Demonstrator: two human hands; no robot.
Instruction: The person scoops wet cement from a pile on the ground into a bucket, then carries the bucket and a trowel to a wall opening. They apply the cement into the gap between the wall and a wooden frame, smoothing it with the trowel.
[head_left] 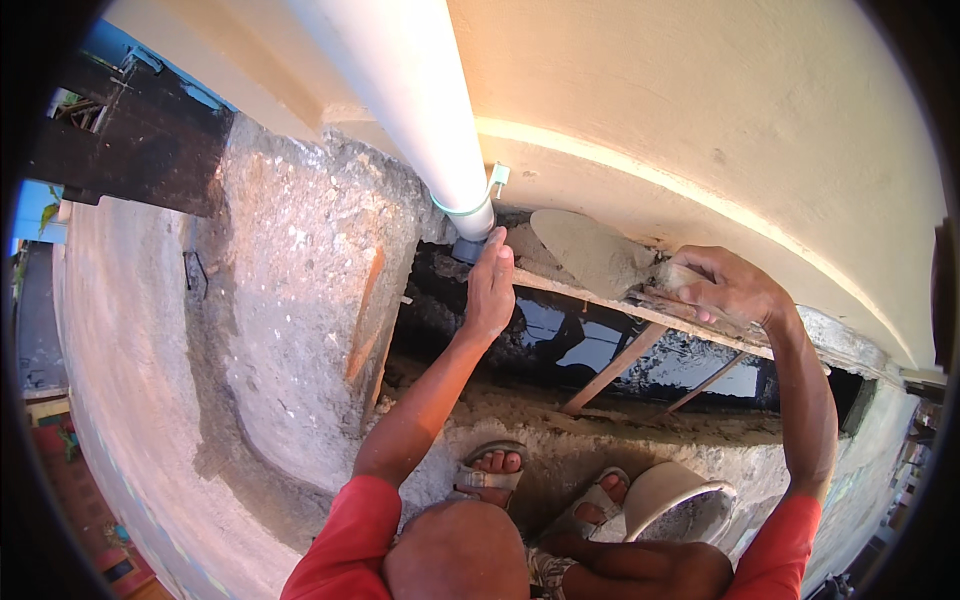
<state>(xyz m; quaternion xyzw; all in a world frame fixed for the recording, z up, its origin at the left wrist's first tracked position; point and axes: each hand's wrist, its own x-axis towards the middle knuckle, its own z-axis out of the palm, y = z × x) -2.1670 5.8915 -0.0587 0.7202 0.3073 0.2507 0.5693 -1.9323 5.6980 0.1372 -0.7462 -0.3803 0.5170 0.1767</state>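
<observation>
My right hand point(725, 285) is wrapped round the handle end of a trowel point(590, 250), whose broad grey blade is smeared with mortar. The blade points left along the strip of wet mortar point(535, 255) at the foot of the wall. A long wooden board point(600, 297) runs along the front of that strip, below the trowel. My left hand point(489, 292) is open, its fingers stretched upward beside the lower end of a white pipe point(430, 110). Its fingertips are close to the grey pipe fitting point(467, 250); I cannot tell whether they touch it.
Dark water lies in an open drain point(545, 335) in front of the wall point(720, 110). Wooden struts point(615, 368) cross it to the board. A bucket point(655, 500) stands by my sandalled foot at right. Rough concrete point(290, 280) rises at left, with a wood strip point(366, 310) against it.
</observation>
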